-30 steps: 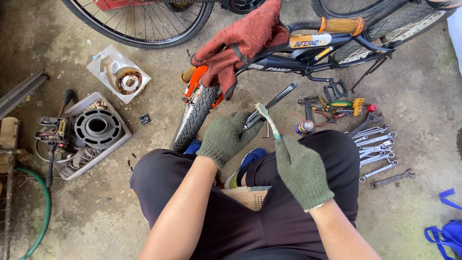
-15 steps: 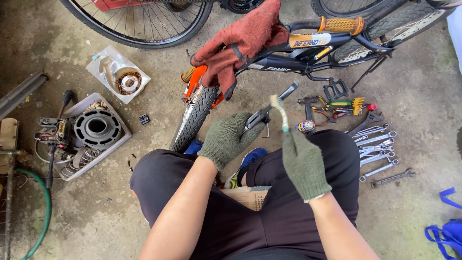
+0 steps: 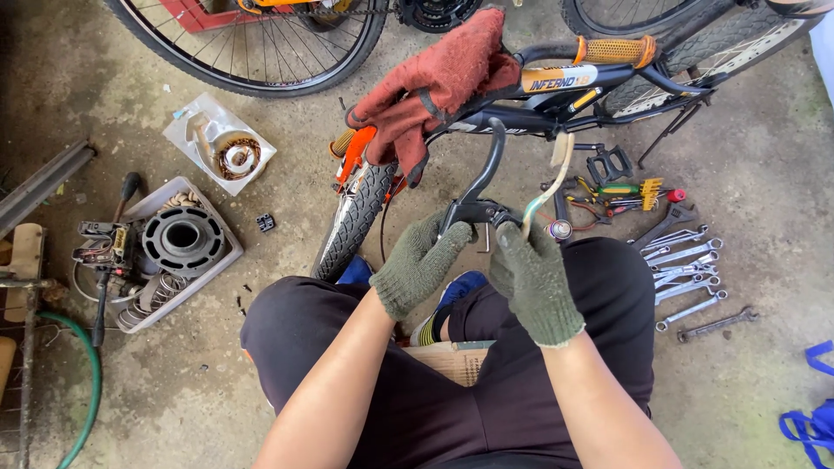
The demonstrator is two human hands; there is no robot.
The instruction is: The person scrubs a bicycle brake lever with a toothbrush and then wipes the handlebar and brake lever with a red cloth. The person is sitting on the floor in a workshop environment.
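frame label (image 3: pixel 559 80): yellow-white strip on bike tube | clear plastic package (image 3: pixel 219 142): on floor, upper left, holding a coil

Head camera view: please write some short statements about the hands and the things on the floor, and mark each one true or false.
1. Both hands wear green knit gloves. True: the left hand and the right hand are gloved.
2. The hands hold a black brake lever. True.
3. The wrenches lie to the person's left. False: they lie on the right.
4. A red cloth lies flat on the floor. False: it is draped over the bicycle frame.
5. A green hose lies on the left. True.
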